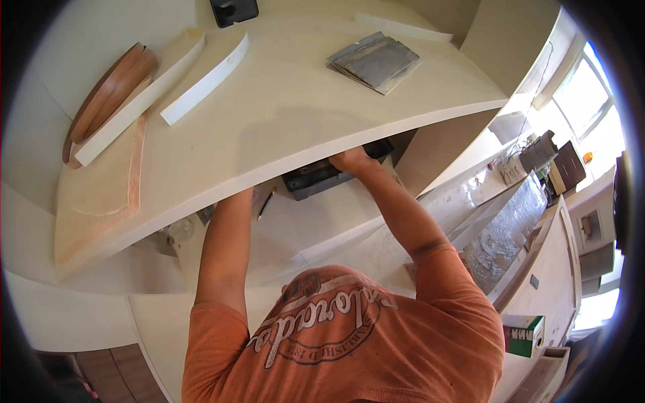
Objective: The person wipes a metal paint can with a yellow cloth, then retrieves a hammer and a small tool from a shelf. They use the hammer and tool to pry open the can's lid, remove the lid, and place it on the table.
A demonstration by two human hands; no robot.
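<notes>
Black tray (319, 189) sat under the front edge of the table (195, 151), on the pale surface (329, 218) below it, its back part hidden by the overhang. The right hand (351, 160) was at the tray, just beneath the table's edge; its fingers were out of sight, so I couldn't tell whether they gripped the rim or merely rested there. The left forearm (225, 245) ran in under the table farther left, and that hand was covered completely, so I couldn't say how it stood or whether it held anything.

As for progress, I judged the work to be partway: the right hand was already at the tray, but the tray was not out from under the table. Nothing showed in the visible part of either grasp. What remained I couldn't make out.

Below the table's edge, between the arms, lay a pencil (267, 203). On top of the table, toward its far right, were stacked grey sheets (379, 62); at its left end stood a coiled brown strip (111, 101) and, just beside it, a curved white strip (208, 79). Beyond the table's right end was a bright window (583, 91).
</notes>
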